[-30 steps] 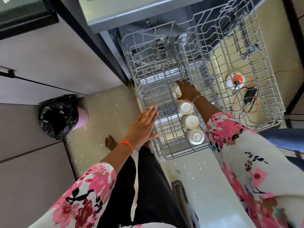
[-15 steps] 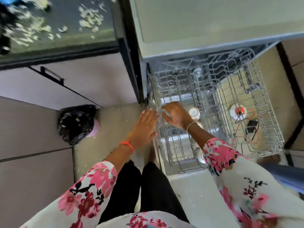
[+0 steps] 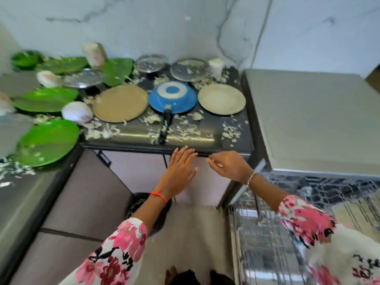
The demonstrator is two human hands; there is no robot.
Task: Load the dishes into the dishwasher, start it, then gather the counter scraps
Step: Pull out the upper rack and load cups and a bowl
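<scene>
My left hand is held flat with straight fingers just below the dark counter's front edge, holding nothing. My right hand hangs beside it with loosely curled fingers, empty. On the counter lie a blue pan upside down with its black handle toward me, a tan plate, a cream plate, two steel plates, several green plates, white bowls and cups. White scraps litter the counter. The dishwasher's wire rack is pulled out at lower right.
The dishwasher's grey top stands right of the counter. A bin with a black bag sits on the floor under my left forearm. Grey cabinet fronts run along the left. A marble wall backs the counter.
My view has swung up from the rack to the counter. Both hands have left the rack and risen to the counter's front edge; the right hand let go of the cups.
</scene>
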